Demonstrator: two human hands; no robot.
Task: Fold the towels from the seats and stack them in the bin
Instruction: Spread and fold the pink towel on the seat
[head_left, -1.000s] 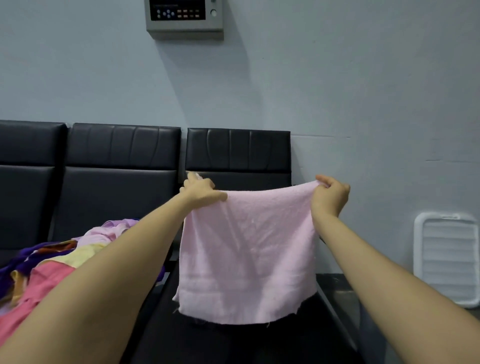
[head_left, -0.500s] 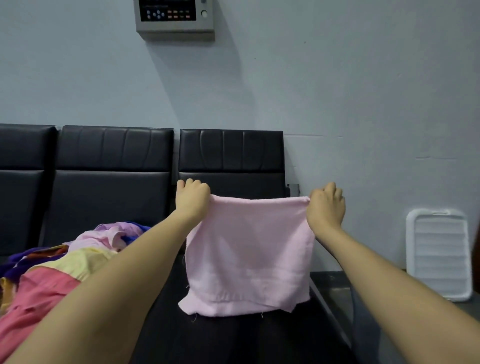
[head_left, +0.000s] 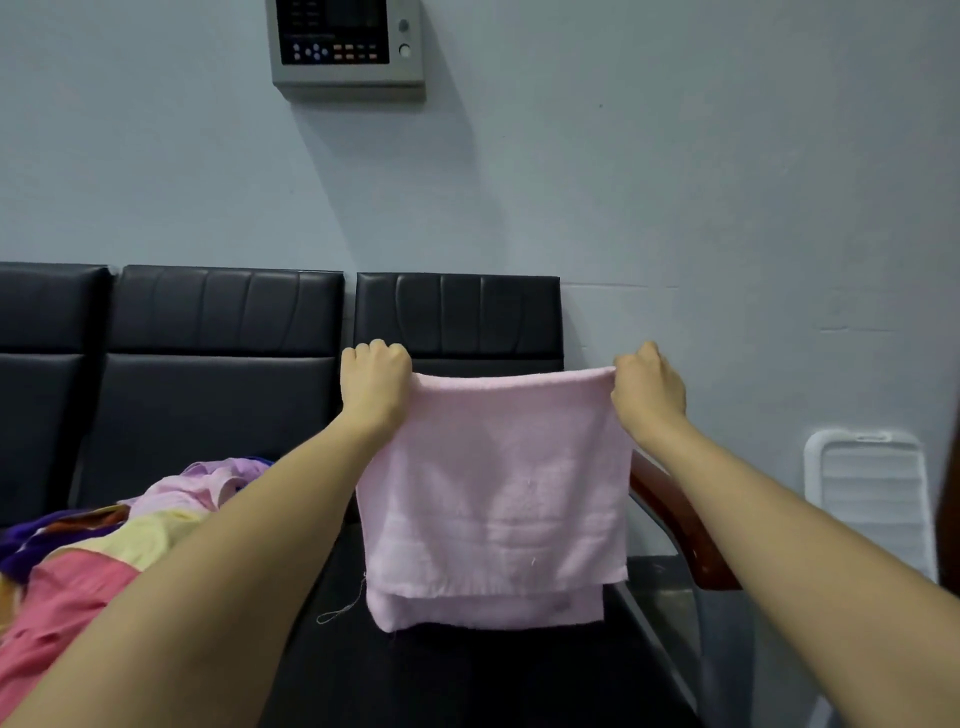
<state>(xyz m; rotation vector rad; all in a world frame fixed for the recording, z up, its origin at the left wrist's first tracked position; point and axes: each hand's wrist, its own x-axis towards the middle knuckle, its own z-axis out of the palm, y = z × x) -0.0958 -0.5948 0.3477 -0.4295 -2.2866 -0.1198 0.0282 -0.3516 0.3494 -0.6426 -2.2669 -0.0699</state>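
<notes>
1. The pink towel (head_left: 493, 499) hangs doubled over in the air above the right-hand black seat (head_left: 467, 670), stretched between the two hands.
2. The left hand (head_left: 375, 382) grips the towel's top left corner in a closed fist; the right hand (head_left: 647, 389) pinches the top right corner with curled fingers. The hands are well apart.
3. The folded top edge runs nearly straight from hand to hand, and two layers show at the bottom, the back layer hanging a little lower.
4. A heap of coloured towels (head_left: 104, 545) lies on the seats to the left, under the left forearm.
5. Half a second ago the towel's lower edge lay bunched on the seat; now it hangs free and flatter, and the hands are higher.
</notes>
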